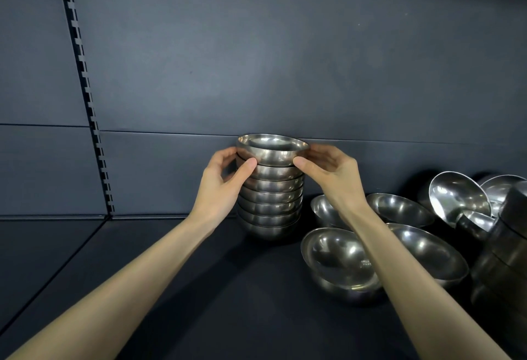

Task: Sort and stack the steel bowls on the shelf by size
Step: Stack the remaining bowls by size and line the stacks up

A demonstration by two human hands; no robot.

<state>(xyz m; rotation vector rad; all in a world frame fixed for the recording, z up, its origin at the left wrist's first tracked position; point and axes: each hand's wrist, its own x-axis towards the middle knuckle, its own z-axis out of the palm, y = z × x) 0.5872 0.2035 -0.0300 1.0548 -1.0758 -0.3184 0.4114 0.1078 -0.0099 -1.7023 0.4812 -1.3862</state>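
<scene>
A tall stack of several small steel bowls (271,202) stands on the dark shelf (171,274) near the back wall. Its top bowl (272,150) sits slightly tilted on the stack. My left hand (222,185) presses thumb and fingers against the stack's left side just under the top bowl. My right hand (333,174) mirrors it on the right side, thumb at the top bowl's lower edge. To the right lie loose bowls: a large one in front (339,265), another beside it (427,251), and two behind (399,208).
At the far right a bowl leans on edge (459,197) against more steel ware, with a tall dark stack (502,259) at the frame's edge. A slotted upright rail (85,88) runs down the back wall at left. Bare shelf lies left of the stack.
</scene>
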